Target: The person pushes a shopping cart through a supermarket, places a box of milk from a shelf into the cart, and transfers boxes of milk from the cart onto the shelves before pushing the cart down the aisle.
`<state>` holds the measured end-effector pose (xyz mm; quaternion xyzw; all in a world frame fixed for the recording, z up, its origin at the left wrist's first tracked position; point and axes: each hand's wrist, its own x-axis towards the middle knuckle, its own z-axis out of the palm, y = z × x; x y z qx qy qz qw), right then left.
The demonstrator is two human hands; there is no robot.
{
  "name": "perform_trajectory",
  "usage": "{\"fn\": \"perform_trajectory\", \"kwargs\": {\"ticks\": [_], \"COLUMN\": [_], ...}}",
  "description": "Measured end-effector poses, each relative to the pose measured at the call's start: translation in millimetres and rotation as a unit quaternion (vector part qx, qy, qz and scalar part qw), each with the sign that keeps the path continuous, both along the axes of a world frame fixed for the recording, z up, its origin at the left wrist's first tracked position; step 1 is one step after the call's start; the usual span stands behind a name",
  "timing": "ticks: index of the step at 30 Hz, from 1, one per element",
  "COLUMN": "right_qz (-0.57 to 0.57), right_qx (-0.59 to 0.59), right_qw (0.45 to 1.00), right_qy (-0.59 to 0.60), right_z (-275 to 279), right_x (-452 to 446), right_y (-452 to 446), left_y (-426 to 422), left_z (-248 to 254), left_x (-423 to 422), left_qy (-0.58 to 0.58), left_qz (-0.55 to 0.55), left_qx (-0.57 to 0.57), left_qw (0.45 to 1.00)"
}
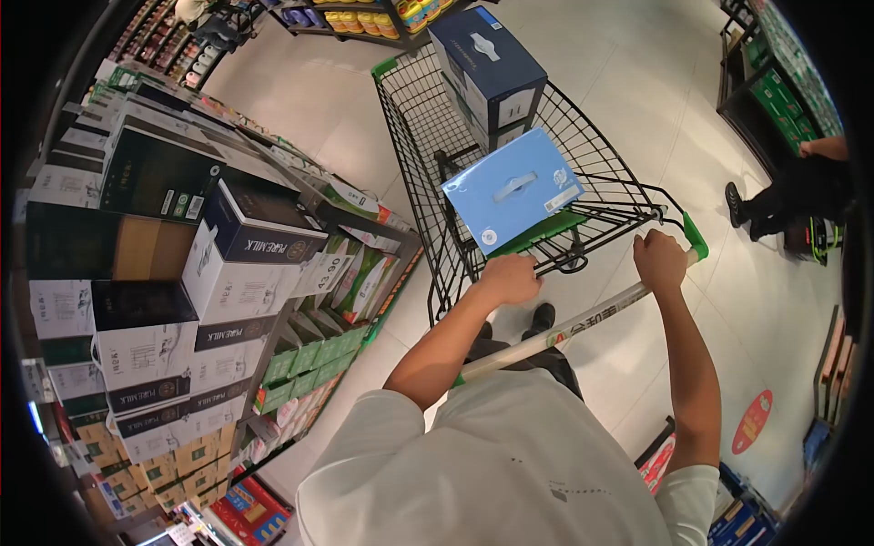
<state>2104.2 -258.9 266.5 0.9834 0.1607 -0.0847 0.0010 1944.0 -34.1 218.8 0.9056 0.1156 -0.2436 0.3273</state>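
Note:
My left hand (510,278) is closed at the near edge of a black wire shopping cart (414,136), just below a light blue box; whatever lies inside its fingers is hidden. My right hand (661,259) wraps round the right part of the pale cart handle (555,337). Inside the cart, the light blue box (514,187) with a carry grip lies tilted near the green seat flap (546,232). Dark blue boxes (487,55) are stacked behind it.
Stacked milk cartons (255,246) stand at the left, with green packs (309,346) beside them. A person's dark-clothed leg (792,196) is at the right. Shelves with yellow bottles (364,23) stand ahead, and another person (214,23) is at the upper left.

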Motion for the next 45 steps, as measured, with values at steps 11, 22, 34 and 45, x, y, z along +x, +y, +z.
{"fn": "perform_trajectory", "kwargs": {"ticks": [11,22,34,45], "right_qz": [0.058,0.058,0.084,0.064], "right_qx": [0.018,0.054,0.043,0.217], "right_qw": [0.998,0.996,0.995,0.974], "right_qy": [-0.028,-0.027,0.037,-0.033], "right_z": [-9.5,-9.5,-64.3,-147.9], "right_x": [20.8,17.6,28.1,52.2], "right_y": [-28.4,-59.6,-95.0,-114.2], "left_y": [-34.0,-65.9,-93.7,-98.9], "left_z": [-3.2,5.7,-31.3,-87.1], "left_x": [7.9,5.5,29.1,63.6], "left_qy": [-0.002,-0.014,0.012,-0.027], "left_qz": [0.013,0.028,0.015,-0.025], "left_qx": [0.045,0.036,0.08,0.13], "left_qw": [0.999,0.999,0.997,0.991]}}
